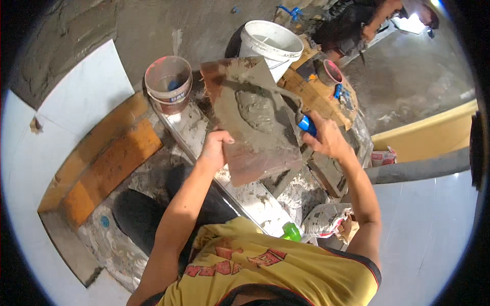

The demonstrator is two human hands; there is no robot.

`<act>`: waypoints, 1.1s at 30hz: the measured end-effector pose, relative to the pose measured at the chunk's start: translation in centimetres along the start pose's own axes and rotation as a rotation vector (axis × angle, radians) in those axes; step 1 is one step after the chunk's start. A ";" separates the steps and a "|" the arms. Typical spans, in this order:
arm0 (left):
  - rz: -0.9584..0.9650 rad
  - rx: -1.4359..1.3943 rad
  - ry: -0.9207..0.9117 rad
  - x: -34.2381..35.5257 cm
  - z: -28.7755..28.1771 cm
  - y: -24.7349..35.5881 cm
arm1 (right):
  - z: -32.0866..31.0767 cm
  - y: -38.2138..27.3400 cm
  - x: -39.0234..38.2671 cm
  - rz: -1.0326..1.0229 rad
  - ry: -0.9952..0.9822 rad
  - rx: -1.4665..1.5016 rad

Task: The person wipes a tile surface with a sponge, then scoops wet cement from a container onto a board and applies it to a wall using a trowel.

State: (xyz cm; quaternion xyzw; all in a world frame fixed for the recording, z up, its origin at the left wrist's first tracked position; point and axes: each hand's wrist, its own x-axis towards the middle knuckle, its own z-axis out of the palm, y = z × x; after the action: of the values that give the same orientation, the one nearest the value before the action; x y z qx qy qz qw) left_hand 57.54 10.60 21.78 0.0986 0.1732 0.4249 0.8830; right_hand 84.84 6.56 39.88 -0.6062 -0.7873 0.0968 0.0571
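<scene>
My left hand [215, 149] grips the near left edge of a flat reddish-brown board [263, 166], its thumb on top, and holds it tilted before me. Grey wet mortar [255, 109] lies in a lump on the board, with a thinner smear around it. My right hand [331, 136] is closed round the blue handle [306, 124] of a trowel at the board's right side. The trowel's blade is coated grey and reaches over the far part of the board, so its outline is hard to make out.
Beyond the board stand a white bucket [273, 43] and a smaller clear bucket [168, 86]. Wooden planks [115, 168] lie at left, near white tiles [84, 84]. A green bottle [291, 232] and a torn bag [326, 220] lie close by. Another person [375, 23] is at the far right.
</scene>
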 end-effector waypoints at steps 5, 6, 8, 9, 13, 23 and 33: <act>0.124 0.217 0.049 -4.2 2.4 9.1 | -7.4 -3.9 3.6 -0.206 0.189 -0.173; 0.199 0.383 0.061 -5.0 3.6 10.7 | -8.9 -5.1 4.5 -0.198 0.183 -0.090; 0.311 0.639 0.133 -8.3 7.0 13.6 | -12.2 -7.6 6.3 -0.305 0.200 -0.060; 0.319 0.656 0.150 -10.5 9.4 15.2 | -14.0 -8.9 7.1 -0.377 0.216 -0.056; 0.151 0.130 0.139 -19.4 22.8 19.9 | -22.1 -12.9 9.6 -0.521 0.240 0.049; 0.089 -0.026 0.117 -28.6 43.6 22.5 | -38.0 -13.9 6.3 -0.515 0.060 0.117; 0.247 -0.002 0.023 -26.3 38.4 21.8 | -43.7 -11.1 1.8 -0.230 -0.097 0.150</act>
State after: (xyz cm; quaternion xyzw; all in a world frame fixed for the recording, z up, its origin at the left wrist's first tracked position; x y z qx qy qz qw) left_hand 41.65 2.42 69.97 0.1136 0.1693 0.5318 0.8219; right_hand 82.95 9.15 84.87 -0.5008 -0.8439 0.1774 0.0750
